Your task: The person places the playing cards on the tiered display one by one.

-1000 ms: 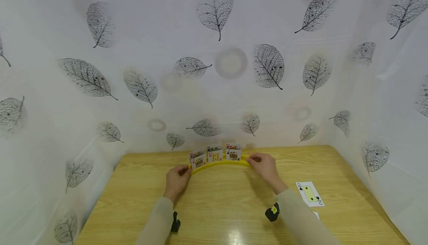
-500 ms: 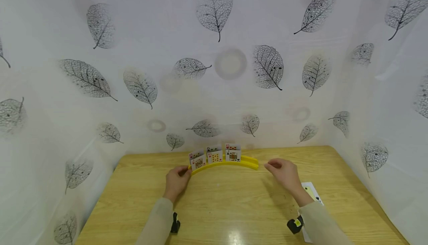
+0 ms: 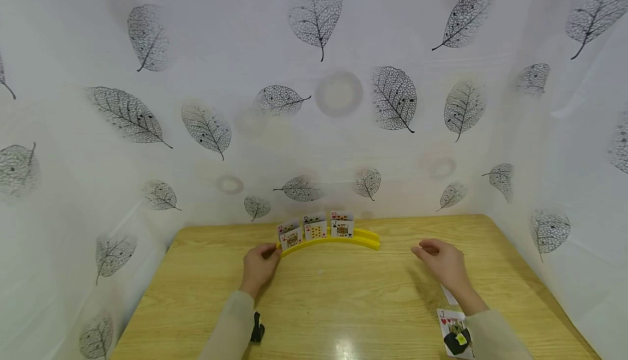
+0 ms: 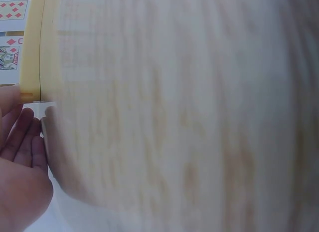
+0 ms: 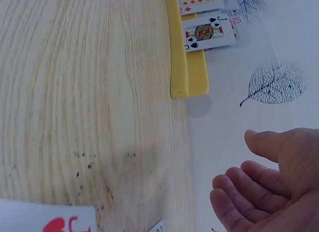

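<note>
A curved yellow playing card holder (image 3: 369, 239) stands at the back of the table with cards upright in two rows. Its front row has the jack of diamonds (image 3: 291, 238), the ten of diamonds (image 3: 315, 231) and the jack of spades (image 3: 342, 228); cards behind them are partly hidden. At the holder's left end my left hand (image 3: 261, 268) pinches it between thumb and fingers. My right hand (image 3: 445, 264) hovers to the right of the holder, fingers loosely bent with nothing in them, as the right wrist view also shows.
Below my right forearm lies a jack of hearts (image 3: 445, 319), partly covered by the black wrist camera (image 3: 456, 342). Another card (image 3: 448, 295) shows just a sliver beside my wrist. A leaf-patterned white curtain (image 3: 338, 147) closes off the back and sides of the wooden table (image 3: 319, 300).
My right hand has let go of the holder's right end and moved right and toward me, above the loose cards. My left hand has stayed on the left end.
</note>
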A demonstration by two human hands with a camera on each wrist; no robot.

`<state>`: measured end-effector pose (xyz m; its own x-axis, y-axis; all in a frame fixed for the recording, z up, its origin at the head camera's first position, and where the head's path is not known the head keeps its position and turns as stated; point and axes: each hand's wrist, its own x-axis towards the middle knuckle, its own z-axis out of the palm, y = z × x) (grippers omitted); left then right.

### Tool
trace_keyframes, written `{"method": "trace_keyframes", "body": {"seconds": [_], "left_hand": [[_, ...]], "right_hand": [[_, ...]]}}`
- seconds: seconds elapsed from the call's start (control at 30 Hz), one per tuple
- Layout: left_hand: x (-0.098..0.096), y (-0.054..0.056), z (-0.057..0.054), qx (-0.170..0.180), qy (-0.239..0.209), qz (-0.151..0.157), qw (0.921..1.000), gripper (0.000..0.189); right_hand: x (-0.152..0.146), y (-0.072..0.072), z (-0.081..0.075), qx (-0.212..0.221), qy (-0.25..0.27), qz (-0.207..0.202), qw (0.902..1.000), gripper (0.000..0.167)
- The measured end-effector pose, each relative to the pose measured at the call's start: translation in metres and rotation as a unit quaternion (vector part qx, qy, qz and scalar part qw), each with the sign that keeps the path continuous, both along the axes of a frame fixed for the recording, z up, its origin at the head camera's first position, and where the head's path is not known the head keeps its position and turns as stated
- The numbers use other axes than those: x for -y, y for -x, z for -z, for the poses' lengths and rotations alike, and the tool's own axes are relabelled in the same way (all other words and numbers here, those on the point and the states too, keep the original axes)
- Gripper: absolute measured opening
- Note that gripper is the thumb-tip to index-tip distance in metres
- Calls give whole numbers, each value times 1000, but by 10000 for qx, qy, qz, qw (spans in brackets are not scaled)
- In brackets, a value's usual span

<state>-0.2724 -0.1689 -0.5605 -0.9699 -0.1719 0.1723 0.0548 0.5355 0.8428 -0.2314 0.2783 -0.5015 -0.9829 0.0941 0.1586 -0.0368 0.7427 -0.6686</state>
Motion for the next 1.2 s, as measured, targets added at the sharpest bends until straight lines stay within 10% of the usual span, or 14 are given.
{"method": "trace_keyframes", "body": {"seconds": [1.2], "left_hand": [[-1,-1,-1,-43,76,-4,10000,22]], "right_hand": [[-65,-14,24,1040,-834,166,9909,87]]}}
